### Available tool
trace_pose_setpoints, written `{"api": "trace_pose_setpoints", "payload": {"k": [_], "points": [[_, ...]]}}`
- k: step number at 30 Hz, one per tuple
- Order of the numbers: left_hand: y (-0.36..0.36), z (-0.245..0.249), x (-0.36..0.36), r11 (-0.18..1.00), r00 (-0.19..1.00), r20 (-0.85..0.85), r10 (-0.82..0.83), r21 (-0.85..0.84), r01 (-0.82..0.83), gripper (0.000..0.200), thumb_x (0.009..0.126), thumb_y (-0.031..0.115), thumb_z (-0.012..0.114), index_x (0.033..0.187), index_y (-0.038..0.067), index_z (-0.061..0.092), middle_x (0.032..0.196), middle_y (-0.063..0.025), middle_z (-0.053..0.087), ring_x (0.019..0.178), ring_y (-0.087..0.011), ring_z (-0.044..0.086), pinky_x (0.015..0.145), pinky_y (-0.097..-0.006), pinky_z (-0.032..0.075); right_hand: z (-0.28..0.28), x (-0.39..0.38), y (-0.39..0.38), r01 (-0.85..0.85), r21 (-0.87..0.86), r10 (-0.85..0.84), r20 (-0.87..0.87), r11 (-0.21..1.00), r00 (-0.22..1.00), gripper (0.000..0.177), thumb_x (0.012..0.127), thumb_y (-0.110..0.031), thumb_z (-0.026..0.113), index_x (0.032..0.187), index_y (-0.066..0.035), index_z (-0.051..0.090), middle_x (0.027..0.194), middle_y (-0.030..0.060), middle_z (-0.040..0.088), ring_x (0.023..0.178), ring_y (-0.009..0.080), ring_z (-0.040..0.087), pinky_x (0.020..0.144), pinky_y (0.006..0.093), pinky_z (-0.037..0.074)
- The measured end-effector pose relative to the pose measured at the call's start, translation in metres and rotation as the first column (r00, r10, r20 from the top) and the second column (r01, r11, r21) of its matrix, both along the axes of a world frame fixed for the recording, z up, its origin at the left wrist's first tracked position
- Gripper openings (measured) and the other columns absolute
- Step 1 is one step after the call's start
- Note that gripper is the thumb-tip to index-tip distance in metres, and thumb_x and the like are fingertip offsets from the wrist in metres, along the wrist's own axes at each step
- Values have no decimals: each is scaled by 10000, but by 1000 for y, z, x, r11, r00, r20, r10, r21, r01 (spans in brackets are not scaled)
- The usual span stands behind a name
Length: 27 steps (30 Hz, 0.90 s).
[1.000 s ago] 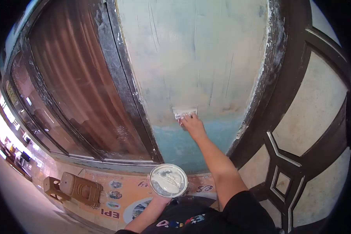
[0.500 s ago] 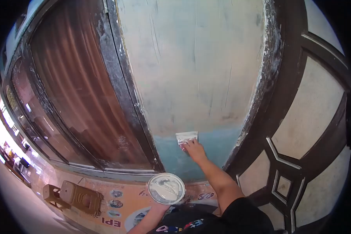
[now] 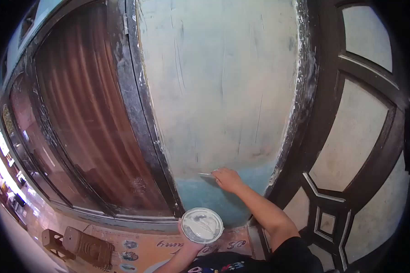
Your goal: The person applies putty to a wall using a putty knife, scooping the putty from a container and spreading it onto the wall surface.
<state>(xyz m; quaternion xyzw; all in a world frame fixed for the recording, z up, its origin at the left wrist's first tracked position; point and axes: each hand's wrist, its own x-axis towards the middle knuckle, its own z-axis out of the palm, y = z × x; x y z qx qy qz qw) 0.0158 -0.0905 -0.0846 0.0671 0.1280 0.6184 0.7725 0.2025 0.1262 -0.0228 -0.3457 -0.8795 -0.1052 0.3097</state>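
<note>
The right hand (image 3: 228, 179), grasping a flat grey metal scraper (image 3: 207, 174), has slid down to the blue wall patch (image 3: 200, 195), while the left hand (image 3: 190, 245) grips a round white paste tub (image 3: 202, 225).

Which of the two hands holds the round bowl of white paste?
The left hand, under the bowl, low in view; the right hand instead presses a scraper against the wall.

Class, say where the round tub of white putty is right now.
In the head view the tub sits low and central, held from beneath by the left hand, below the right hand and its scraper on the wall.
</note>
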Motion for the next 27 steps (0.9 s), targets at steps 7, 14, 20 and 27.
{"api": "trace_pose_setpoints", "payload": {"k": [7,14,20,27], "points": [[23,14,-8,998,1000,9,22,58,-23,826,818,746,408,1360,132,521,1414,-155,504,1296,-412,458,1090,-601,342,205,-30,-1,-62,192,88,-127,979,988,237,833,-144,624,1069,-120,634,902,82,640,896,304,623,734,445,521],[45,11,-41,992,995,72,65,99,-72,828,801,750,432,1348,136,531,1410,-163,502,1281,-421,467,1069,-623,352,425,-68,-8,98,763,66,-182,639,981,245,821,-131,625,1053,-183,685,860,45,646,862,260,632,684,408,542],[52,5,-75,975,972,143,189,93,-203,827,793,751,448,1323,126,555,1391,-159,529,1256,-431,489,1053,-644,365,564,-84,-6,300,788,-88,-301,538,949,253,867,-152,565,1072,-186,711,981,111,691,928,303,662,781,439,540],[61,-11,-103,956,931,309,195,152,-251,866,795,780,407,1353,129,529,1408,-155,512,1258,-428,489,1053,-642,366,638,-110,-8,486,714,-260,-411,504,874,246,854,-150,557,1030,-187,726,1003,154,705,926,333,684,780,456,541]]}}
